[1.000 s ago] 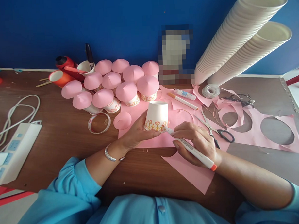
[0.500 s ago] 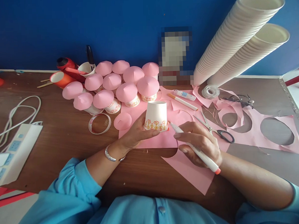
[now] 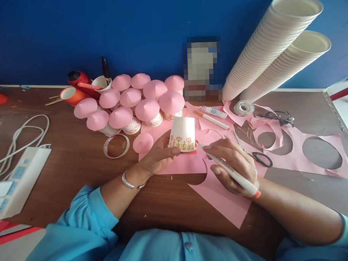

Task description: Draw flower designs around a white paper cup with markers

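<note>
My left hand (image 3: 160, 155) grips a white paper cup (image 3: 183, 129) held upside down, its narrow end up. Red and yellow flowers are drawn in a band around the cup's lower part. A white marker with a red end (image 3: 235, 174) sits between the fingers of my right hand (image 3: 235, 164), its tip close to the cup's right edge; whether it touches, I cannot tell. Something orange-red (image 3: 190, 152) shows just under the cup's rim. Beneath both hands lies pink paper (image 3: 175, 166). A small pink paper cone (image 3: 143, 143) rests left of the cup.
Several cups with pink cone tops (image 3: 147, 109) stand behind my left hand. Tall stacks of paper cups (image 3: 262, 47) lean at the back right. Scissors (image 3: 262, 159), clear tape (image 3: 244, 108), an orange marker (image 3: 212, 119) and cut paper (image 3: 294, 141) lie right; a power strip (image 3: 24, 181) lies left.
My left hand has turned the cup slightly, with the thumb shifted left and different flowers facing me. The marker and right hand have shifted slightly, the marker's tip staying near the cup.
</note>
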### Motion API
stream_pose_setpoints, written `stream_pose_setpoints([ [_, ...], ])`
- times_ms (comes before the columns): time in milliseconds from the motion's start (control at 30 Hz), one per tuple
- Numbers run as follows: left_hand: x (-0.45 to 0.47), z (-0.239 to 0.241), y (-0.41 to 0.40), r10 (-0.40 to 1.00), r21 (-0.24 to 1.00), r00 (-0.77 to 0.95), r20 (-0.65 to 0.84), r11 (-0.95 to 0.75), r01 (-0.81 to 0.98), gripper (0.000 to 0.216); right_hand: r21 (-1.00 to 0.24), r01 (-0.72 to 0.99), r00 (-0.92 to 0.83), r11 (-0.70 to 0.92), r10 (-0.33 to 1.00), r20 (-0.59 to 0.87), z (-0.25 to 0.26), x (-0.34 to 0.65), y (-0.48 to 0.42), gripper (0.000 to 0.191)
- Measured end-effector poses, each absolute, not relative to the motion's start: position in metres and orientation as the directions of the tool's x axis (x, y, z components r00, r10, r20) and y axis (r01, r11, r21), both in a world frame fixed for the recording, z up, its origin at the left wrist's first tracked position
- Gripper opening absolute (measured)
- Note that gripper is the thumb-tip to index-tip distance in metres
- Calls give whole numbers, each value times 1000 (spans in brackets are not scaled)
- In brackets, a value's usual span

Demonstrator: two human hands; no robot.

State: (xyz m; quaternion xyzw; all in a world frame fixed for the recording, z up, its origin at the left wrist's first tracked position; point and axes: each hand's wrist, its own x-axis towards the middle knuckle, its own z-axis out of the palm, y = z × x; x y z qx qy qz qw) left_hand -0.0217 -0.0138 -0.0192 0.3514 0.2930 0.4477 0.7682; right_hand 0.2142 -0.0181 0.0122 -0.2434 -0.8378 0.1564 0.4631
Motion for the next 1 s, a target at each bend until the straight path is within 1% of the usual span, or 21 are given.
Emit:
stream_pose_setpoints([
  [100,-22,-20,-14,896,800,423,-136,352,-487,51,-552,228,-435,802,591,680,12,214,-19,40],
  [167,-22,-20,-14,898,796,419,-134,349,-493,49,-560,230,-423,796,600,680,11,213,-19,37],
  [333,-21,-19,-15,900,790,409,-152,359,-496,49,-543,238,-435,805,588,681,11,212,-17,27],
  [700,-22,-18,-16,899,790,409,-156,362,-494,51,-549,232,-448,803,589,672,15,212,-17,32],
  [900,-22,-17,-17,891,795,430,-142,361,-487,49,-525,214,-431,824,562,706,12,210,-17,20],
  [1000,-22,-17,-17,889,796,433,-146,366,-483,50,-515,209,-425,831,552,718,11,210,-16,19],
])
